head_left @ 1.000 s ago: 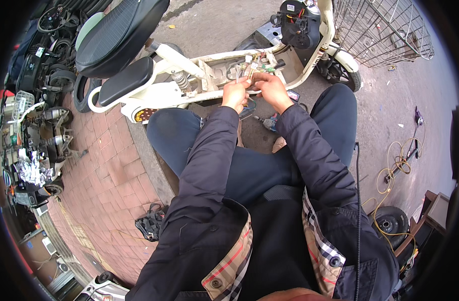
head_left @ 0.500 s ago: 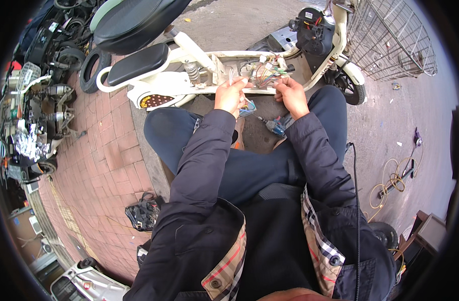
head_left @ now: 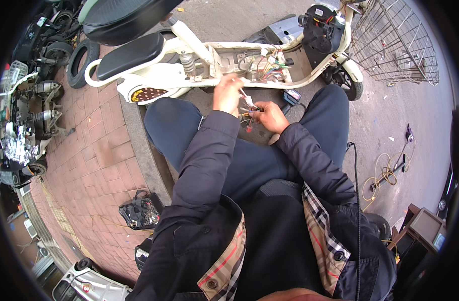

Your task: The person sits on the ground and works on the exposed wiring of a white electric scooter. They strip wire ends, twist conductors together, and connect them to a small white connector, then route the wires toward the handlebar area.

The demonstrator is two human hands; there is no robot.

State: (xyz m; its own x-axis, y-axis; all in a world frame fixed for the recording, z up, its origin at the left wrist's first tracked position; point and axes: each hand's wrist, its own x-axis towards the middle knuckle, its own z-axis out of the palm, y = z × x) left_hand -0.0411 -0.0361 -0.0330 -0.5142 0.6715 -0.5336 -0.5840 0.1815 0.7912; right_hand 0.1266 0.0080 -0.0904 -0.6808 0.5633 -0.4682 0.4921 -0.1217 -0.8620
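Above my lap, my right hand (head_left: 270, 118) is closed around a bundle of colored wires (head_left: 244, 115). A white plug connector (head_left: 249, 101) sits among them, and a small red connector (head_left: 249, 129) dangles below. My left hand (head_left: 227, 94), blurred by motion, pinches what looks like a thin wire leading to the white connector. Both hands are just on the near side of the cream electric scooter's frame (head_left: 224, 86). More loose wires (head_left: 271, 69) lie in its uncovered floor compartment. Beyond my right hand is a small blue-and-black device (head_left: 291, 96) with a screen.
The scooter's black seat (head_left: 130, 58) is at left; its wire basket (head_left: 397, 40) is at right. Scooter parts and a tire (head_left: 83, 64) crowd the far left. A black bag (head_left: 141, 210) sits on the red paving. A yellowish hose (head_left: 387, 173) coils at right.
My right hand has moved down and left from the scooter's compartment to the wire bundle. My left hand stays near the frame edge, now blurred. The view has shifted slightly.
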